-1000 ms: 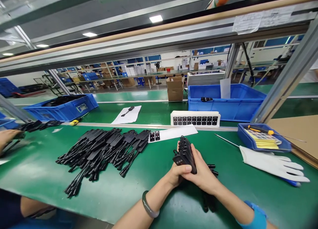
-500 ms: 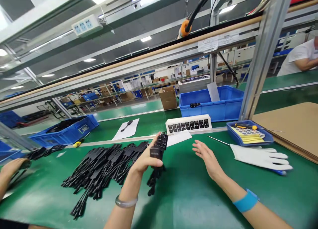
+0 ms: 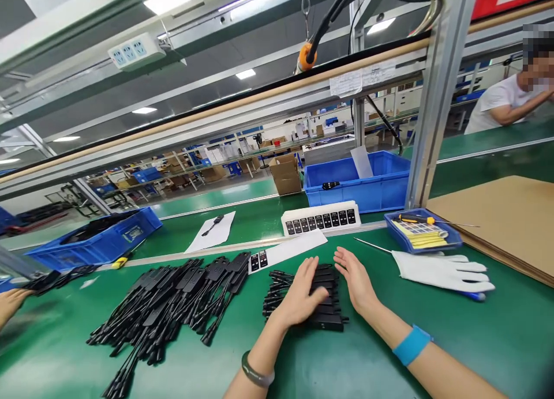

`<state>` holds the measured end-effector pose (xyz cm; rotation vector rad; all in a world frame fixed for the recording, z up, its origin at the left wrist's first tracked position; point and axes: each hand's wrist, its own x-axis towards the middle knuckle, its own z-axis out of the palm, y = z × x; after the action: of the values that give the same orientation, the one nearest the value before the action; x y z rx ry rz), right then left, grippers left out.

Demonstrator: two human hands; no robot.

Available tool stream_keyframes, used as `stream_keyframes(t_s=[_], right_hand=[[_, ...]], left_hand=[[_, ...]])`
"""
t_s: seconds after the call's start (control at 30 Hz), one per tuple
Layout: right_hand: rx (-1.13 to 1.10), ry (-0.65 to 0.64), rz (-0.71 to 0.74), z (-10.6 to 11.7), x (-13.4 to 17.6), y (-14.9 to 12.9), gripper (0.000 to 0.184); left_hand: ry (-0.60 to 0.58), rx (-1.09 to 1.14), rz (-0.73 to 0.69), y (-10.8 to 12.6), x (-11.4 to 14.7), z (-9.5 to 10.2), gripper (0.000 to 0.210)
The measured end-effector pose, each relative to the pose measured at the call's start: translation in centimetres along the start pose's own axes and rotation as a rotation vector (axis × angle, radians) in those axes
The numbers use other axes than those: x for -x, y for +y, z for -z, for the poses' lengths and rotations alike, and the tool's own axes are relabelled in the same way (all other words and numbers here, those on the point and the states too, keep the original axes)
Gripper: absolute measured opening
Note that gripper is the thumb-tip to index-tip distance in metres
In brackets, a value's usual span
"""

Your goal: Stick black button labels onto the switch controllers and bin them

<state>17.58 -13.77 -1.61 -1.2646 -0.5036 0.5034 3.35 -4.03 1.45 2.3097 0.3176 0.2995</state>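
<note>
A bundle of black adapters with short cables (image 3: 326, 315) lies on the green worktop in front of me. My left hand (image 3: 298, 298) rests over the bundle, fingers stretched out and thumb apart, not gripping it. Just off the bundle's right end is my right hand (image 3: 357, 281), open, with its palm turned toward the adapters. To the left spreads a larger pile of the same black adapters (image 3: 173, 295). Behind the bundle, a white label strip (image 3: 294, 246) bears two black labels at its left end. A stack of label sheets (image 3: 320, 217) stands farther back.
A blue bin (image 3: 359, 185) stands behind the labels, another blue bin (image 3: 99, 234) at left. A small blue tray (image 3: 422, 232), white glove (image 3: 441, 272) and cardboard sheets (image 3: 497, 214) lie right. A co-worker's hand (image 3: 12, 304) is at the left edge.
The adapters held up in my left hand are now down on the worktop to the right, and that hand has opened over them. The label strip's two labels have come into sight.
</note>
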Motion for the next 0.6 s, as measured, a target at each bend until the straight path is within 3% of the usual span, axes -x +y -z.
stream_keyframes(t_s=[0.1, 0.17, 0.43, 0.6], right_hand=[[-0.003, -0.023, 0.035, -0.7, 0.4, -0.6, 0.067], [0.001, -0.038, 0.046, -1.2, 0.7, -0.8, 0.068], [-0.030, -0.127, 0.052, -3.0, 2.0, 0.0, 0.071], [-0.237, -0.036, 0.006, -2.8, 2.1, -0.7, 0.072]], left_hand=[[0.309, 0.440, 0.099, -0.1, -0.4, -0.8, 0.078], [0.424, 0.637, 0.159, -0.1, -0.8, -1.5, 0.079], [0.566, 0.922, 0.180, 1.2, -1.2, -2.8, 0.071], [0.673, 1.136, 0.197, 1.4, -1.2, -2.8, 0.054]])
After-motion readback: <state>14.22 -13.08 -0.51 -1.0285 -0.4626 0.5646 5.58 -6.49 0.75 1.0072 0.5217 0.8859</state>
